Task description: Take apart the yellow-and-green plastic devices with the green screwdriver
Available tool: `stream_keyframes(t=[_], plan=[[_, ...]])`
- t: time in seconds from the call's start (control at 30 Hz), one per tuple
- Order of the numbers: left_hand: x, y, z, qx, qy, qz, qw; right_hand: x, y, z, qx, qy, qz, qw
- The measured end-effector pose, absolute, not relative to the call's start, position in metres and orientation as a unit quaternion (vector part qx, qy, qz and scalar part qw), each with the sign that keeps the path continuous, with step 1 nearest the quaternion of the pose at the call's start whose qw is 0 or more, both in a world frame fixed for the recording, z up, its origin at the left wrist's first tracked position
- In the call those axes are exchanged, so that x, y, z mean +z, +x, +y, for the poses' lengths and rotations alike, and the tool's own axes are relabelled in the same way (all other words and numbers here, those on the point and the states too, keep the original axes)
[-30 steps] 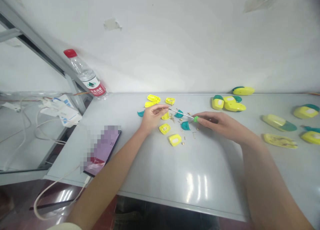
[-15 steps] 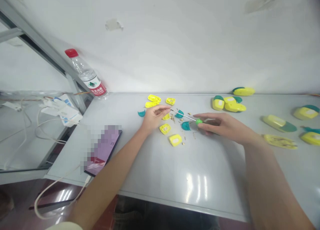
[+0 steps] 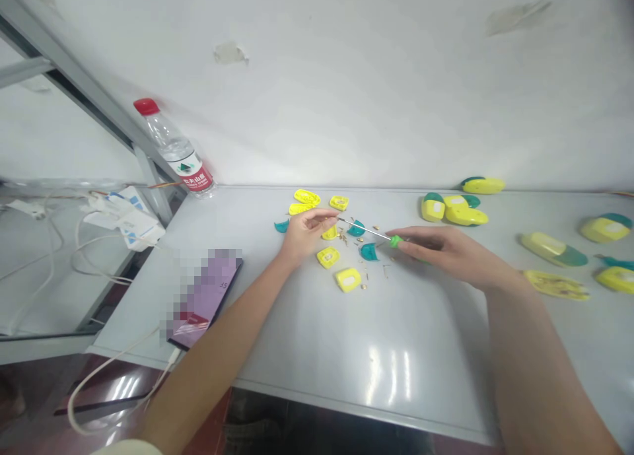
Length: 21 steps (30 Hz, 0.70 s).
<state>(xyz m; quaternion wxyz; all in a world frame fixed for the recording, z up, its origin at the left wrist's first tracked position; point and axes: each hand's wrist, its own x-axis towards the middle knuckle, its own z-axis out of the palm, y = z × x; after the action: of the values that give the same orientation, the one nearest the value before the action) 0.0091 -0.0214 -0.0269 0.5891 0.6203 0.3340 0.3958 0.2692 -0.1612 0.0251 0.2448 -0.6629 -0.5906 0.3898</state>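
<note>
Hardly anything has shifted: the right hand point(image 3: 443, 251) has its fingers point(image 3: 411, 234) clenched on a green-handled screwdriver point(image 3: 395, 242), tip just beside the left hand's point(image 3: 304, 236) fingertips point(image 3: 321, 214), their grip unclear, over brass screws point(image 3: 343, 236); a slip could scatter them among yellow casing pieces point(image 3: 327, 257).

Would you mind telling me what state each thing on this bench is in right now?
Left hand, open, fingers extended near the shaft tip
Right hand, closed around the screwdriver
Screwdriver, held, shaft pointing left
Yellow shell, loose, lying apart
Teal piece, loose, lying apart
Water bottle, capped
</note>
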Motion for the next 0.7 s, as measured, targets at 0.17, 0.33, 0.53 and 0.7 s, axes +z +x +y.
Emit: stream_keyframes(t=[0.17, 0.33, 0.53, 0.7], plan=[[-0.026, 0.009, -0.021, 0.399, 0.619, 0.327, 0.592, 0.026, 0.27, -0.16, 0.395, -0.664, -0.59, 0.233], [-0.027, 0.008, -0.022, 0.392, 0.632, 0.334, 0.579, 0.032, 0.266, -0.16, 0.399, -0.659, -0.599, 0.219], [-0.029, 0.009, -0.022, 0.381, 0.65, 0.345, 0.56, 0.037, 0.261, -0.163, 0.411, -0.67, -0.582, 0.208], [-0.029, 0.008, -0.022, 0.376, 0.654, 0.345, 0.558, 0.035, 0.265, -0.164, 0.414, -0.656, -0.6, 0.195]])
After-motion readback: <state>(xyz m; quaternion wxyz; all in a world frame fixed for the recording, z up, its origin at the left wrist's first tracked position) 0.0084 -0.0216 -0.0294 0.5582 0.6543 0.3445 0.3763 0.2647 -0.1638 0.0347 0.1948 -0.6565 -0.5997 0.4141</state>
